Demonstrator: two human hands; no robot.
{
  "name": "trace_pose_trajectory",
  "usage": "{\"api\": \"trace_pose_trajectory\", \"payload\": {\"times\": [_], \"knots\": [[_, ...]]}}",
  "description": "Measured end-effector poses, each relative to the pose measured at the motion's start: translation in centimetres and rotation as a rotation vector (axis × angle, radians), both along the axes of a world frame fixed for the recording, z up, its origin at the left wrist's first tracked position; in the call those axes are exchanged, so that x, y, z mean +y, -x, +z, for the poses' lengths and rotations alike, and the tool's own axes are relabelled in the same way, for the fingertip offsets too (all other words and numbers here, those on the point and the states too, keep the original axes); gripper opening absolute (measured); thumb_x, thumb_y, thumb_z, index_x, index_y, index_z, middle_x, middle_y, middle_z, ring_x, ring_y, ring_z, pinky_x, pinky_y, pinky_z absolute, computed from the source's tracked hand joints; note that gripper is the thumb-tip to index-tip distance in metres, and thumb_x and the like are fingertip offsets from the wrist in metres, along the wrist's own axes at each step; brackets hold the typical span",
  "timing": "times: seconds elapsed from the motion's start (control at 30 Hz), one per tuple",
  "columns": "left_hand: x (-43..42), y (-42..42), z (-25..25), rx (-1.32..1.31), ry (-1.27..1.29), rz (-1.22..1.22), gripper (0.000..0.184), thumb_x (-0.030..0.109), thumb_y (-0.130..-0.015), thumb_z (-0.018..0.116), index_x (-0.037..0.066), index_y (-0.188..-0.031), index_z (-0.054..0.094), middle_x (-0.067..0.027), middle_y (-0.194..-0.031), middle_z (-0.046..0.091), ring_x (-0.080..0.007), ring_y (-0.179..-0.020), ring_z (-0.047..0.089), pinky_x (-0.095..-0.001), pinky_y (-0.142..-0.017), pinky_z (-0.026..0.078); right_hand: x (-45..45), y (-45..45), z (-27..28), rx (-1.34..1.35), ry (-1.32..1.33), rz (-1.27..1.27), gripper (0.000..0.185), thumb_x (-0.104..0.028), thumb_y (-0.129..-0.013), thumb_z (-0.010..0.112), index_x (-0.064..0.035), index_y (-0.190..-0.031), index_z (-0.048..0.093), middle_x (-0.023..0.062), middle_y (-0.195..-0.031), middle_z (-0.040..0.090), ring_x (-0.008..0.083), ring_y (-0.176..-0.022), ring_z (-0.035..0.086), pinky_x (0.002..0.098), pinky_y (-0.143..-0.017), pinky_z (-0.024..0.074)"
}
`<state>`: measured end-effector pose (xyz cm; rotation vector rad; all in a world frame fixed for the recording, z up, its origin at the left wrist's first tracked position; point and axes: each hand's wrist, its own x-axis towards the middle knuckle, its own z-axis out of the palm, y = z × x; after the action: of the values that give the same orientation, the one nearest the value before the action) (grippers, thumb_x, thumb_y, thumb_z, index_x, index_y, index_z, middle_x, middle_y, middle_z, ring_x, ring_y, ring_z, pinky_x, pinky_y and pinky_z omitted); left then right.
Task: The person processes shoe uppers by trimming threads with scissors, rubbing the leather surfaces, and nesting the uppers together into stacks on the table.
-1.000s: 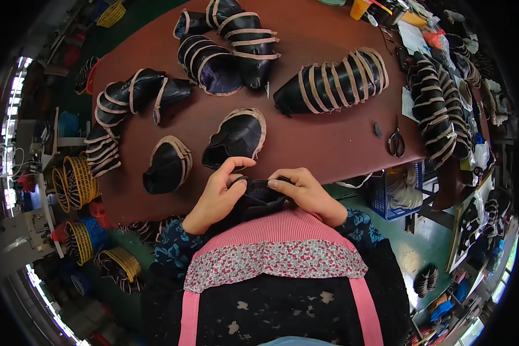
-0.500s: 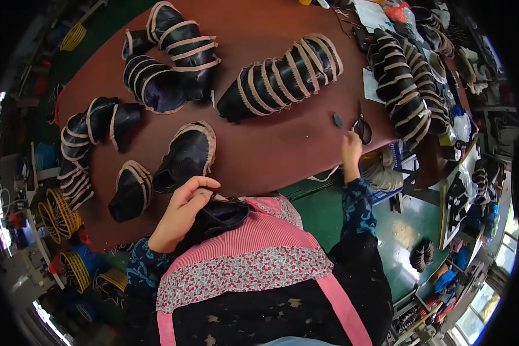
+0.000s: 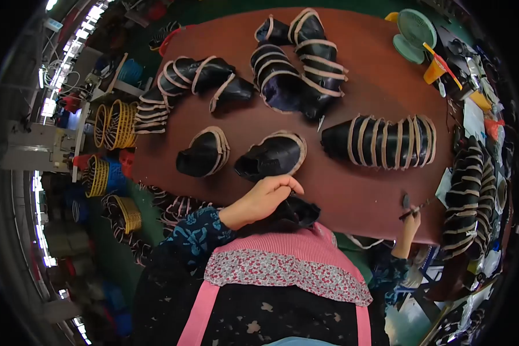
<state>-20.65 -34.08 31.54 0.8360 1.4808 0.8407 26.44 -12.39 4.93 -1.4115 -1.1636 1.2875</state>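
Note:
My left hand (image 3: pixel 265 202) is closed on the edge of a black leather shoe upper (image 3: pixel 303 213), held above my lap at the table's near edge. The fingers partly cover the upper. Over to the right, my right hand (image 3: pixel 410 226) has its fingers closed at the handles of dark scissors (image 3: pixel 419 208), whose blades point right. A small dark rounded piece (image 3: pixel 406 200) lies just beyond the scissors. In front of my left hand, another black upper (image 3: pixel 271 158) with a tan edge rests on the table, with a similar upper (image 3: pixel 203 152) left of it.
A row of nested black uppers (image 3: pixel 380 141) lies on the brown table (image 3: pixel 352 199). More stacks (image 3: pixel 320 66) sit at the back and left (image 3: pixel 184 78). A green fan (image 3: pixel 415 29) and an orange cup (image 3: pixel 434 72) stand far right. Yellow baskets (image 3: pixel 121 124) are left of the table.
My head has turned left, shifting the scene rightward. My right hand has closed on the scissors, which have swung to point right. My left hand still holds the shoe upper.

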Motion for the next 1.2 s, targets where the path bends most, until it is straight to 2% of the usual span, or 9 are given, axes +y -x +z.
{"api": "trace_pose_trajectory", "payload": {"times": [0.07,0.13,0.2,0.27,0.33,0.4,0.53,0.6,1.2], "knots": [[0.2,-0.1,0.3,0.025,-0.048,0.033,0.025,0.009,-0.101,0.045,-0.001,-0.110,0.067,0.0002,-0.098,0.064,-0.0068,-0.092,0.056,-0.0226,-0.084,0.045,-5.1,9.1,11.1,0.155,0.027,0.067,0.018,-0.011,-0.101,0.062,0.0005,-0.114,0.060,0.0011,-0.091,0.057,0.0112,-0.074,0.056,0.0262,-0.065,0.0468],[0.3,-0.2,0.1,0.013,-0.080,0.068,0.026,0.009,-0.101,0.045,-0.001,-0.108,0.068,0.0007,-0.094,0.064,-0.0054,-0.086,0.055,-0.0218,-0.077,0.045,-8.8,14.2,19.2,-0.073,-0.018,0.267,0.031,-0.005,-0.089,0.072,0.0012,-0.117,0.059,0.0058,-0.096,0.058,0.0146,-0.080,0.059,0.0287,-0.069,0.0494],[0.1,0.2,0.2,-0.011,-0.067,0.044,0.027,0.008,-0.101,0.044,-0.001,-0.110,0.068,-0.0004,-0.101,0.066,-0.0068,-0.094,0.056,-0.0224,-0.086,0.045,-10.6,15.6,23.7,-0.425,-0.221,0.605,0.045,-0.008,-0.077,0.080,0.0020,-0.116,0.059,0.0121,-0.097,0.059,0.0229,-0.083,0.062,0.0334,-0.070,0.0517],[0.0,0.6,-0.3,-0.040,-0.049,0.053,0.029,0.006,-0.101,0.042,-0.002,-0.114,0.067,-0.0032,-0.110,0.068,-0.0091,-0.103,0.059,-0.0240,-0.096,0.044,-10.9,17.1,27.1,-0.575,-0.682,0.801,0.053,-0.005,-0.070,0.080,0.0001,-0.118,0.059,0.0148,-0.098,0.062,0.0304,-0.090,0.066,0.0374,-0.076,0.0543],[0.0,0.5,0.0,-0.162,-0.055,0.079,0.029,0.006,-0.102,0.042,-0.002,-0.116,0.066,-0.0040,-0.110,0.068,-0.0096,-0.103,0.060,-0.0249,-0.098,0.043,-10.8,18.1,29.0,-0.666,-0.827,0.851,0.055,-0.011,-0.068,0.083,0.0012,-0.116,0.060,0.0178,-0.104,0.062,0.0364,-0.092,0.064,0.0402,-0.076,0.0547],[-0.3,0.7,0.3,-0.278,-0.051,0.108,0.030,0.006,-0.102,0.041,-0.001,-0.118,0.065,-0.0047,-0.110,0.069,-0.0102,-0.104,0.060,-0.0258,-0.099,0.043,-10.7,19.0,30.3,-0.869,-0.984,0.961,0.056,-0.025,-0.070,0.083,0.0010,-0.115,0.061,0.0117,-0.099,0.059,0.0290,-0.089,0.061,0.0369,-0.073,0.0536],[-1.1,1.5,0.6,-0.306,-0.035,0.116,0.029,0.007,-0.104,0.042,0.000,-0.124,0.062,-0.0057,-0.109,0.069,-0.0110,-0.106,0.062,-0.0259,-0.100,0.044,-11.5,20.0,31.2,-0.955,-0.966,1.006,0.061,-0.022,-0.067,0.086,0.0029,-0.117,0.061,0.0142,-0.107,0.061,0.0318,-0.095,0.063,0.0392,-0.076,0.0544],[-1.6,2.0,0.3,-0.321,-0.029,0.106,0.029,0.008,-0.104,0.043,0.000,-0.125,0.062,-0.0055,-0.109,0.069,-0.0107,-0.105,0.062,-0.0254,-0.099,0.045,-11.9,20.6,32.0,-1.033,-0.999,1.037,0.056,-0.026,-0.071,0.081,0.0011,-0.116,0.061,0.0094,-0.100,0.057,0.0250,-0.093,0.059,0.0348,-0.073,0.0530],[-2.7,2.8,-0.1,-0.456,0.034,0.131,0.028,0.007,-0.103,0.046,0.001,-0.126,0.061,-0.0071,-0.105,0.070,-0.0102,-0.097,0.064,-0.0250,-0.090,0.052,-9.8,22.1,32.0,-0.951,-1.080,1.235,0.062,-0.020,-0.065,0.082,0.0022,-0.119,0.059,0.0090,-0.103,0.057,0.0253,-0.098,0.060,0.0348,-0.075,0.0537]]}}
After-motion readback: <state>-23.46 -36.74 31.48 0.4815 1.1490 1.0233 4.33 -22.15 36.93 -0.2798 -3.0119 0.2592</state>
